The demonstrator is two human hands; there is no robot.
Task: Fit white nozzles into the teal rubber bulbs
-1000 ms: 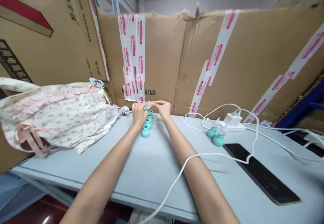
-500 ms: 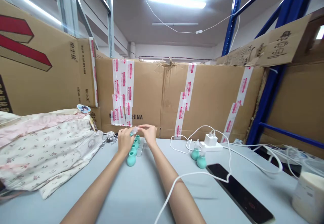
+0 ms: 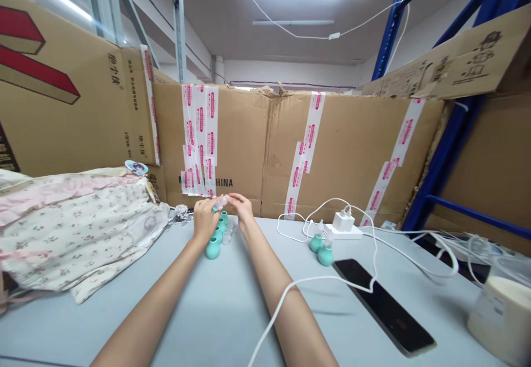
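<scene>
Both of my hands meet at the far side of the grey table (image 3: pixel 215 306), just in front of the cardboard wall. My left hand (image 3: pixel 204 219) is closed around a small teal bulb with a clear tip (image 3: pixel 219 204). My right hand (image 3: pixel 241 208) pinches the clear tip of that same piece. Directly below the hands, a short row of teal rubber bulbs (image 3: pixel 213 248) stands on the table, with small clear caps (image 3: pixel 228 236) beside them.
Two more teal bulbs with clear tips (image 3: pixel 321 248) stand to the right near a white charger (image 3: pixel 342 223) and its cables. A black phone (image 3: pixel 384 305) lies at the right, a white container (image 3: pixel 504 317) beyond it. A floral cloth bag (image 3: pixel 78 229) fills the left. A cardboard wall (image 3: pixel 340 157) stands behind.
The camera tilted upward, so the ceiling and blue rack came into view. My hands stayed together on the small teal piece above the row of bulbs.
</scene>
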